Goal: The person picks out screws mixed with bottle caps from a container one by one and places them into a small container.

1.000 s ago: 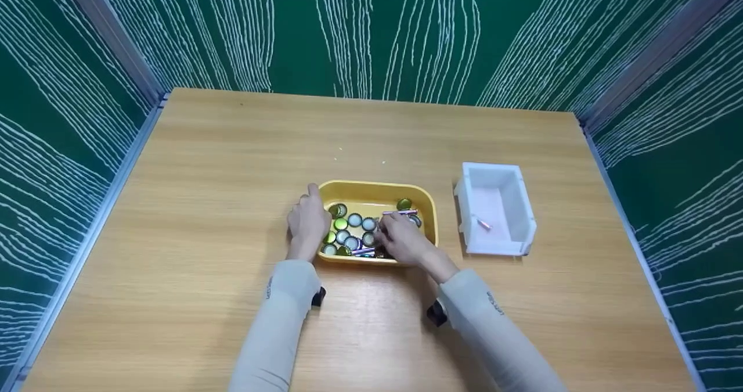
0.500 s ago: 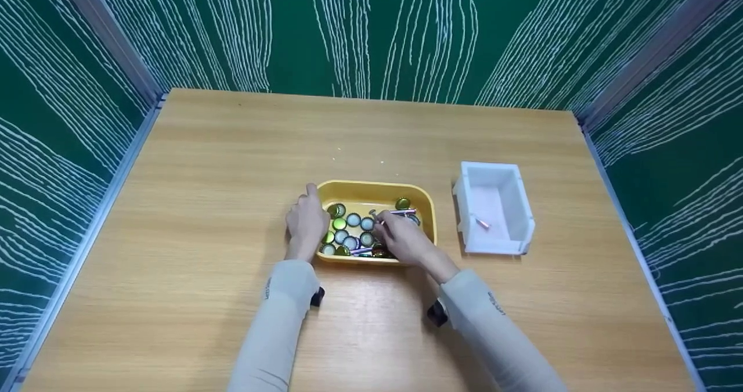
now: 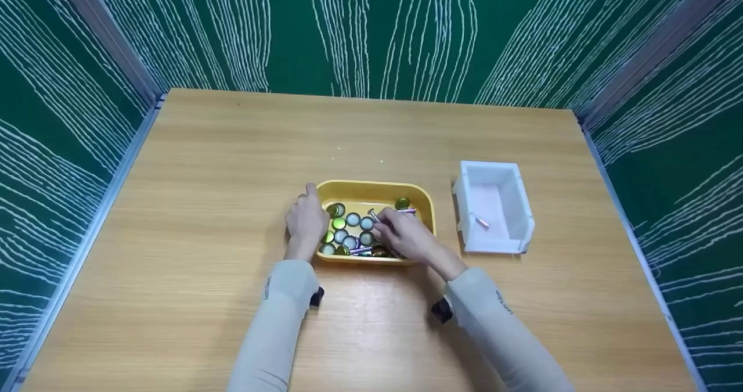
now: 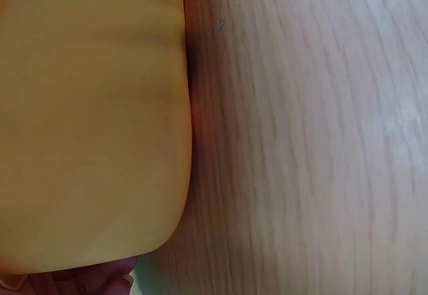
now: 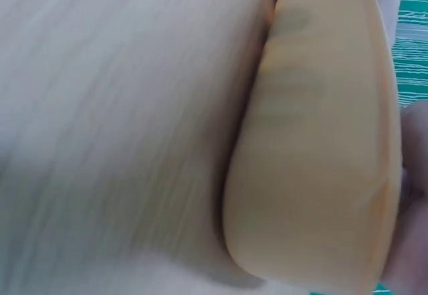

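My left hand (image 3: 306, 220) holds the left end of a yellow tray (image 3: 377, 191); a few fingertips (image 4: 93, 278) show past the tray's end in the left wrist view. Inside the tray lie several bottle caps (image 3: 353, 219), some green, some with pale insides up, and several shiny pinkish rods (image 3: 361, 251). Over the tray's right half, my right hand (image 3: 409, 235) pinches a small silver screw (image 3: 372, 213), its flat head pointing left past the fingertips. In the right wrist view the tray's outer wall fills much of the picture, with only part of the hand beyond it.
To the right of the tray stands a white open-front bin (image 3: 499, 244) with one small pinkish rod (image 3: 483, 222) in it. Tiny white specks (image 3: 381, 161) dot the wooden table (image 3: 232, 148) behind the tray. Green walls with white streaks enclose the table's back and sides.
My right hand has drawn slightly right among the caps, and the silver screw has come into sight at its fingertips. The left hand keeps its hold on the tray.
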`<action>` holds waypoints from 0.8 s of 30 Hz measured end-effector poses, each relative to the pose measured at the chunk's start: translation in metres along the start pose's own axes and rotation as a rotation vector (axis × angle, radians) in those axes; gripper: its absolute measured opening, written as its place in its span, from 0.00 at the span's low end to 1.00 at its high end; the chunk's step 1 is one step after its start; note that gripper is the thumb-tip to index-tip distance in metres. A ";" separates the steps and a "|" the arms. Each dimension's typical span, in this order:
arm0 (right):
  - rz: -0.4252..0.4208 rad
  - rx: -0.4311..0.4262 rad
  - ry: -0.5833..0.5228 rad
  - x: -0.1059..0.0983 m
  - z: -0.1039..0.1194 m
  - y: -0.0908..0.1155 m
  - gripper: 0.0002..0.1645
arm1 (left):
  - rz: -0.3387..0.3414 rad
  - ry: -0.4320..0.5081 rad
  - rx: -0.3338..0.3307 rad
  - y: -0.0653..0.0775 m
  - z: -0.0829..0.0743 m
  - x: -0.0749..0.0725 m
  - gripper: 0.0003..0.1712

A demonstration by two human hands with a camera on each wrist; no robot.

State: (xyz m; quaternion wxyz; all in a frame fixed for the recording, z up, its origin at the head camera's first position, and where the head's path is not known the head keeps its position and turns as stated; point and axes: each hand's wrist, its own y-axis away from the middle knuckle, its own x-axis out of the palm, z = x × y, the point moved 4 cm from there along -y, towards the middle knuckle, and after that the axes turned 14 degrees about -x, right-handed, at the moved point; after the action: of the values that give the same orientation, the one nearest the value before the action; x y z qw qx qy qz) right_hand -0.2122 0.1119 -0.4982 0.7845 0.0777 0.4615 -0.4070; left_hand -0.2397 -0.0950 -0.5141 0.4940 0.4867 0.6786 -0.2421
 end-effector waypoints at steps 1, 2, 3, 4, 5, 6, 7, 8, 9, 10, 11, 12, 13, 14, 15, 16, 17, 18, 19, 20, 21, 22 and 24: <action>-0.003 -0.009 0.013 -0.002 0.000 0.000 0.08 | -0.002 0.000 0.001 0.000 0.000 0.000 0.23; -0.001 -0.009 0.017 -0.004 0.000 0.000 0.08 | -0.001 0.000 -0.001 0.000 0.000 0.000 0.24; 0.002 -0.002 0.016 -0.007 0.000 0.000 0.08 | 0.001 -0.002 -0.004 0.000 0.000 0.000 0.24; 0.007 0.004 0.008 -0.009 0.000 0.000 0.09 | 0.002 -0.006 -0.003 0.000 0.000 -0.001 0.25; 0.011 0.009 -0.008 -0.012 0.000 0.000 0.09 | 0.004 -0.008 -0.003 0.000 0.000 -0.001 0.25; 0.015 0.015 -0.023 -0.015 0.000 0.000 0.10 | 0.006 -0.011 -0.001 0.000 0.000 -0.001 0.26; 0.018 0.020 -0.040 -0.019 0.000 0.000 0.10 | 0.008 -0.012 -0.001 0.000 0.001 0.000 0.27; 0.018 0.028 -0.059 -0.023 0.000 0.001 0.11 | 0.010 -0.010 -0.002 0.000 0.001 0.000 0.27; 0.016 0.033 -0.079 -0.028 -0.001 0.001 0.11 | 0.012 -0.008 -0.001 0.001 0.001 0.000 0.28; 0.009 0.039 -0.097 -0.032 -0.001 0.001 0.12 | 0.014 -0.007 0.002 0.000 0.001 0.000 0.28; 0.000 0.047 -0.109 -0.038 -0.001 0.002 0.12 | 0.015 -0.005 0.002 0.000 0.001 0.000 0.28; -0.009 0.057 -0.118 -0.043 -0.002 0.002 0.12 | 0.016 -0.003 0.001 0.000 0.001 0.001 0.28; -0.020 0.063 -0.127 -0.047 -0.002 0.003 0.12 | 0.017 -0.002 0.000 0.000 0.001 0.001 0.28; -0.028 0.072 -0.132 -0.052 -0.003 0.004 0.12 | 0.016 -0.003 -0.001 0.000 0.001 0.001 0.28; -0.039 0.077 -0.129 -0.057 -0.004 0.005 0.12 | 0.015 -0.007 0.000 0.000 0.001 0.001 0.28; -0.050 0.078 -0.124 -0.061 -0.005 0.005 0.11 | 0.014 -0.010 -0.001 0.000 0.001 0.001 0.28; -0.061 0.074 -0.116 -0.065 -0.006 0.006 0.11 | 0.012 -0.011 -0.001 0.000 0.001 0.001 0.28; -0.072 0.067 -0.109 -0.069 -0.007 0.007 0.11 | 0.011 -0.012 0.000 0.000 0.001 0.001 0.28; -0.080 0.065 -0.104 -0.073 -0.009 0.008 0.11 | 0.011 -0.014 0.002 0.000 0.001 0.001 0.28; -0.087 0.066 -0.099 -0.076 -0.010 0.010 0.11 | 0.008 -0.016 0.004 0.000 0.001 0.001 0.28; -0.094 0.071 -0.094 -0.080 -0.012 0.011 0.11 | 0.008 -0.016 0.005 0.000 0.000 0.001 0.28; -0.097 0.078 -0.095 -0.083 -0.014 0.013 0.11 | 0.008 -0.015 0.006 0.000 0.000 0.001 0.27; -0.103 0.110 -0.103 -0.090 -0.017 0.017 0.12 | 0.009 -0.015 0.005 0.000 0.000 0.001 0.27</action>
State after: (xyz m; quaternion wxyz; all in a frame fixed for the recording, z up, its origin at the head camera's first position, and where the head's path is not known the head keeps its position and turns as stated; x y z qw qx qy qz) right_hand -0.2335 0.1825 -0.4417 0.7796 0.0758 0.4007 -0.4752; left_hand -0.2396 -0.0942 -0.5149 0.4988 0.4892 0.6721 -0.2453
